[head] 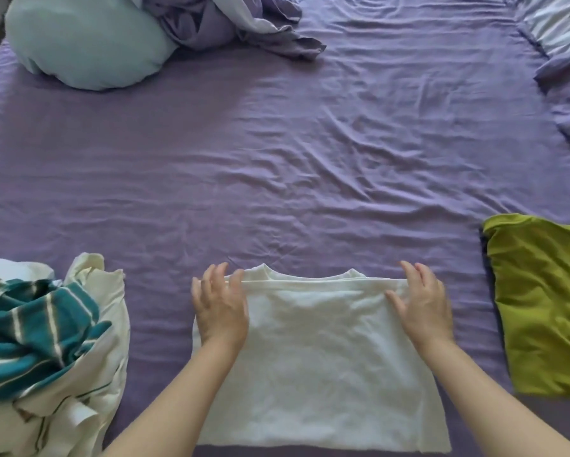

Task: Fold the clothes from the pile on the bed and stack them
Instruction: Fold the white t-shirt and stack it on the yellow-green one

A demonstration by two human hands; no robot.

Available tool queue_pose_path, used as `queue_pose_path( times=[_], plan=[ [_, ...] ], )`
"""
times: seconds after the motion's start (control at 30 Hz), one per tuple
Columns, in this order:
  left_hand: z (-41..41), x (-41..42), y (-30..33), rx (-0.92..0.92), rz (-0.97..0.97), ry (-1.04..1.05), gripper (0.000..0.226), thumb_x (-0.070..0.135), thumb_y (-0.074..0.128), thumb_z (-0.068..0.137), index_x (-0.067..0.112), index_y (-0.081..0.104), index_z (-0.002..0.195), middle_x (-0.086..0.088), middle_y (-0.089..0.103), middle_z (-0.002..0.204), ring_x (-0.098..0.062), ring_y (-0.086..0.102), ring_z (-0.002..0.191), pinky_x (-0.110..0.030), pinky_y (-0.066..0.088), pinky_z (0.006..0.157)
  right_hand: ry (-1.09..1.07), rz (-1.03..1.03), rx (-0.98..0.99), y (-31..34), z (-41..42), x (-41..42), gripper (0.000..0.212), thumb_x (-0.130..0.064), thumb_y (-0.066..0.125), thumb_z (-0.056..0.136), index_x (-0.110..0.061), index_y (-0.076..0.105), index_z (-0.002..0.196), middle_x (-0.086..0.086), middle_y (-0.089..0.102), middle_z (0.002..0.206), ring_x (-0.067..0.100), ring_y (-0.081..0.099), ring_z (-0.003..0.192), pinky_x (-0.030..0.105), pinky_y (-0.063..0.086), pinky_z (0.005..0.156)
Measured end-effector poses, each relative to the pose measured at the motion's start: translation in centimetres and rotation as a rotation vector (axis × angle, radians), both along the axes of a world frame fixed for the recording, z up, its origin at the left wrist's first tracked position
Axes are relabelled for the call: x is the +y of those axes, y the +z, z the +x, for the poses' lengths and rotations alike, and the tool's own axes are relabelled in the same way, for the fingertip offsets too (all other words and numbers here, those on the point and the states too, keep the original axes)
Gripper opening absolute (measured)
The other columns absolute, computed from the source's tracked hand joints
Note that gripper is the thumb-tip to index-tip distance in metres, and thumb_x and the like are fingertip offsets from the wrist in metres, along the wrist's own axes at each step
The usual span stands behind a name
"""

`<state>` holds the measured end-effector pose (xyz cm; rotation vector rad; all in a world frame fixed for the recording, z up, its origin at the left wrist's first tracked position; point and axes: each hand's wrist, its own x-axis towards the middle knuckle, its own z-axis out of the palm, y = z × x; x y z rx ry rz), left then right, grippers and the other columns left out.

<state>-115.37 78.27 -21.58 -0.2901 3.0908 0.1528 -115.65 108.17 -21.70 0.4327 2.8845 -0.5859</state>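
A white T-shirt (316,351) lies flat on the purple bed sheet (277,159) in front of me, folded in half so its hem lies just below the collar. My left hand (219,308) rests on the top left corner of the fold with relaxed, spread fingers. On the top right corner lies my right hand (422,305), its fingers straight and the thumb lying on the cloth. At the left edge sits the unfolded pile (46,351): a teal striped garment over cream ones. A folded green garment (544,308) lies flat at the right.
A pale blue pillow (85,44) and a bunched purple duvet (230,24) sit at the far left of the bed. More rumpled purple bedding (564,61) lies along the far right edge.
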Motion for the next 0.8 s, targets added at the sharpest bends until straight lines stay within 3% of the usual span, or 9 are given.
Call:
queue_pose_path(
  times=[0.07, 0.13, 0.3, 0.4, 0.5, 0.57, 0.67, 0.73, 0.8],
  plan=[
    [1.8, 2.7, -0.9, 0.069, 0.042, -0.225, 0.039, 0.002, 0.073, 0.071, 0.014, 0.070, 0.108, -0.014, 0.063, 0.122, -0.034, 0.060, 0.114, -0.053, 0.030, 0.108, -0.116, -0.100, 0.045, -0.8, 2.3, -0.4, 0.069, -0.020, 0.073, 0.081, -0.006, 0.041, 0.140, 0.022, 0.037, 0.145, 0.040, 0.038, 0.130, 0.048, 0.034, 0.102],
    [3.3, 5.7, -1.9, 0.009, 0.089, -0.441, 0.036, 0.016, 0.060, 0.079, 0.020, 0.069, 0.114, -0.010, 0.064, 0.124, -0.033, 0.060, 0.115, -0.048, 0.017, 0.110, -0.195, -0.140, 0.082, -1.6, 4.3, -0.7, 0.075, -0.017, 0.075, 0.078, -0.001, 0.037, 0.141, 0.025, 0.038, 0.144, 0.041, 0.038, 0.131, 0.048, 0.034, 0.104],
    [3.9, 11.7, -4.2, -0.261, 0.077, -0.652, 0.057, 0.054, 0.033, 0.090, 0.030, 0.044, 0.140, -0.006, 0.038, 0.150, -0.033, 0.033, 0.138, -0.058, 0.018, 0.106, -0.349, -0.248, -0.025, -2.4, 7.3, -0.8, 0.082, -0.021, 0.074, 0.079, 0.000, 0.029, 0.144, 0.024, 0.038, 0.143, 0.038, 0.037, 0.130, 0.043, 0.031, 0.104],
    [3.3, 13.2, -5.5, -0.345, -0.013, -0.616, 0.068, 0.066, 0.008, 0.089, 0.034, 0.005, 0.149, -0.003, -0.009, 0.159, -0.031, -0.011, 0.146, -0.060, -0.005, 0.112, -0.350, -0.271, -0.128, -2.0, 8.2, -0.2, 0.077, -0.029, 0.071, 0.082, -0.007, 0.031, 0.145, 0.015, 0.042, 0.142, 0.032, 0.042, 0.128, 0.042, 0.039, 0.097],
    [3.0, 13.7, -5.6, -0.446, -0.045, -0.620, 0.069, 0.068, -0.003, 0.086, 0.035, -0.022, 0.143, 0.003, -0.045, 0.143, -0.026, -0.042, 0.133, -0.060, -0.027, 0.104, -0.321, -0.330, -0.224, -1.3, 9.0, 1.1, 0.057, -0.031, 0.070, 0.082, -0.017, 0.049, 0.133, 0.004, 0.061, 0.122, 0.025, 0.056, 0.112, 0.037, 0.046, 0.086],
    [2.6, 14.0, -4.1, -0.497, 0.022, -0.567, 0.068, 0.066, 0.009, 0.091, 0.036, -0.009, 0.149, 0.005, -0.035, 0.150, -0.025, -0.035, 0.138, -0.056, -0.023, 0.108, -0.345, -0.467, -0.252, -0.3, 9.5, 1.8, 0.045, -0.026, 0.071, 0.079, -0.025, 0.056, 0.121, -0.009, 0.067, 0.104, 0.018, 0.062, 0.101, 0.033, 0.048, 0.081],
    [2.7, 14.4, -0.6, -0.498, 0.345, -0.367, 0.058, 0.058, 0.025, 0.097, 0.033, 0.022, 0.149, 0.003, 0.009, 0.160, -0.021, 0.002, 0.147, -0.042, 0.002, 0.117, -0.400, -0.822, -0.268, 1.2, 9.7, 1.9, 0.057, -0.009, 0.070, 0.078, -0.031, 0.051, 0.126, -0.011, 0.066, 0.112, 0.013, 0.064, 0.104, 0.036, 0.052, 0.088],
    [3.7, 14.6, 2.2, -0.518, 0.779, -0.155, 0.049, 0.052, 0.032, 0.098, 0.032, 0.037, 0.142, 0.004, 0.036, 0.150, -0.017, 0.028, 0.140, -0.030, 0.020, 0.113, -0.379, -0.982, -0.249, 2.2, 9.6, 1.2, 0.070, 0.000, 0.068, 0.078, -0.036, 0.044, 0.132, -0.008, 0.065, 0.117, 0.012, 0.064, 0.105, 0.039, 0.053, 0.089],
    [4.8, 14.5, 5.4, -0.636, 1.301, 0.129, 0.047, 0.057, 0.032, 0.094, 0.037, 0.045, 0.134, 0.010, 0.047, 0.139, -0.010, 0.044, 0.129, -0.030, 0.034, 0.107, -0.318, -1.039, -0.230, 3.3, 9.2, -0.4, 0.078, 0.003, 0.066, 0.078, -0.045, 0.039, 0.133, -0.009, 0.065, 0.114, 0.012, 0.064, 0.103, 0.037, 0.054, 0.086]
  ],
)
